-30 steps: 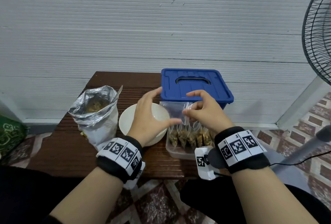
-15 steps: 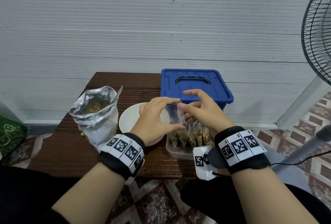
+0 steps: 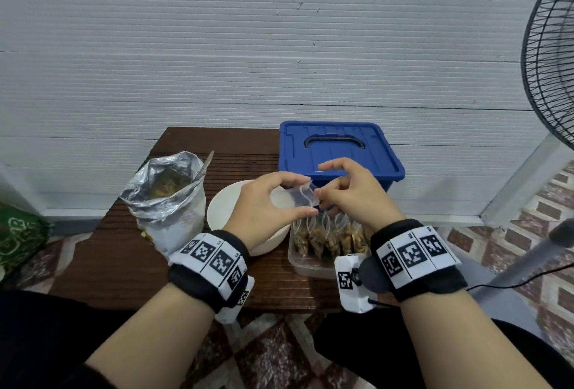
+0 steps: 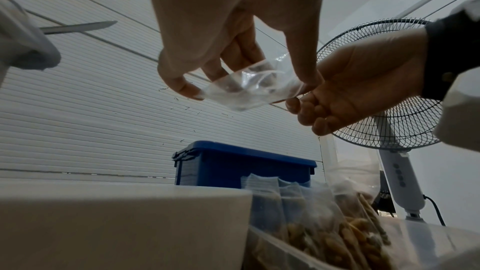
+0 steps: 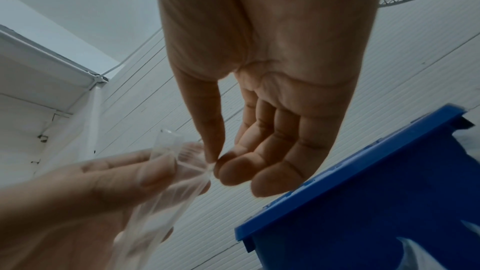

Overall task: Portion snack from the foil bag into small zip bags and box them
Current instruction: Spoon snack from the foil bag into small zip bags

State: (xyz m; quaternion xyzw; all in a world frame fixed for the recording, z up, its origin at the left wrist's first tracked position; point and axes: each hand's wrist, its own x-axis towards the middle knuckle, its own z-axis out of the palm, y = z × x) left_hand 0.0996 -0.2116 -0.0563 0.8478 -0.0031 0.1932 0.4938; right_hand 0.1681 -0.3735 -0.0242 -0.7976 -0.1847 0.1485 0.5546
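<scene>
Closer together now, 2 hands — left hand (image 3: 264,202), right hand (image 3: 354,196) — pinch 1 empty zip bag (image 3: 302,197).

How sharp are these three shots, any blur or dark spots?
Head view: evenly lit and sharp, fan bowed at the edge. Left wrist view: dim, the zip bag catches glare. Right wrist view: left hand is blurred, right hand sharp.

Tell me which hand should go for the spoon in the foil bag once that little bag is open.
Left, probably. The left hand is nearer the foil bag and its spoon handle; the right hand, also pinching the empty zip bag, would have to cross over.
</scene>
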